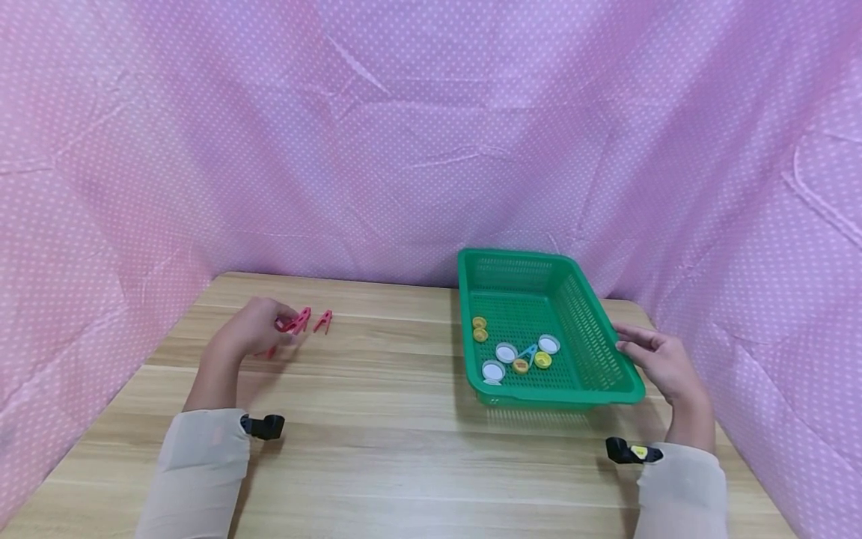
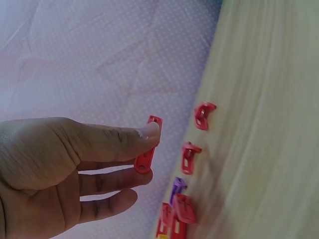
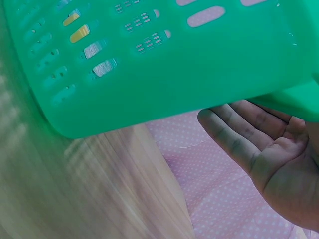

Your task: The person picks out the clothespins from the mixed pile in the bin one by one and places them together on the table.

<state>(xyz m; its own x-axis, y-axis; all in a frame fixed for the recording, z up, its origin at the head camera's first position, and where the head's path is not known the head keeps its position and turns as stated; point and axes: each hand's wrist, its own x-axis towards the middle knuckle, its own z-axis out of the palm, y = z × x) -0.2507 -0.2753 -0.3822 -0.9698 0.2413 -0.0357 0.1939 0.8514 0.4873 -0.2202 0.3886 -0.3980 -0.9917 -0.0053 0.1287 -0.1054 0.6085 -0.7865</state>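
Observation:
My left hand (image 1: 251, 329) pinches a red clothespin (image 2: 145, 154) between thumb and fingers, above the left side of the table. Other red clothespins (image 1: 324, 322) lie around that hand. In the left wrist view a purple clothespin (image 2: 178, 188) shows among the red ones. On the right, my right hand (image 1: 667, 365) holds the right rim of a green basket (image 1: 606, 337), thumb at the rim and fingers beneath it. Inside the basket lie a blue clothespin (image 1: 528, 353), white round caps (image 1: 494, 370) and yellow caps (image 1: 542, 360).
The wooden table (image 1: 377, 464) extends between the hands. A pink dotted cloth (image 1: 404, 150) hangs behind the table and along both sides. A small yellow piece (image 2: 163, 236) shows at the lower edge of the left wrist view.

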